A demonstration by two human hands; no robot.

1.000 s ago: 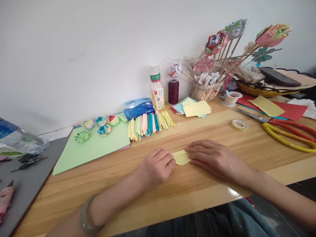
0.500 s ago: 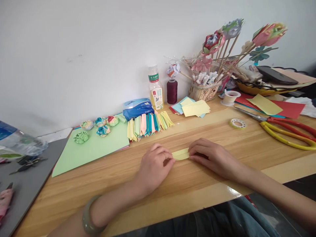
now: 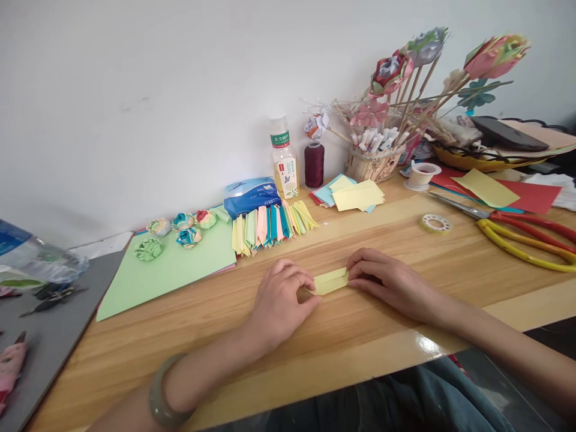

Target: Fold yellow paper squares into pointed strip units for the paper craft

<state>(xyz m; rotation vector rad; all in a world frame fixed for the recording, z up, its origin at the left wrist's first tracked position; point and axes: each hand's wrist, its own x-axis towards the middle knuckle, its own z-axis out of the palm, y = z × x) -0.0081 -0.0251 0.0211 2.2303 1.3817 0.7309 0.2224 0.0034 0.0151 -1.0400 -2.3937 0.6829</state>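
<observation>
A small yellow paper strip point(image 3: 330, 282), creased along its length, lies on the wooden table between my two hands. My left hand point(image 3: 285, 300) holds its left end between thumb and fingers. At the right end, my right hand point(image 3: 387, 282) pinches the paper. Behind my hands is a row of folded coloured paper pieces point(image 3: 272, 225), in yellow, green, pink and blue. Several folded paper flowers point(image 3: 188, 237) rest on a green sheet point(image 3: 175, 276) to the left.
Large scissors point(image 3: 517, 225), a tape roll point(image 3: 435, 223) and a thread spool point(image 3: 422, 175) lie at the right. Towards the wall stand a bottle point(image 3: 285, 162), purple thread point(image 3: 314, 165) and a basket point(image 3: 374, 165). Loose yellow cards point(image 3: 359, 195) lie before the basket.
The yellow strip's fold has opened somewhat, showing more of its near part. My left thumb has shifted slightly down and right. My right hand has moved a little up and right.
</observation>
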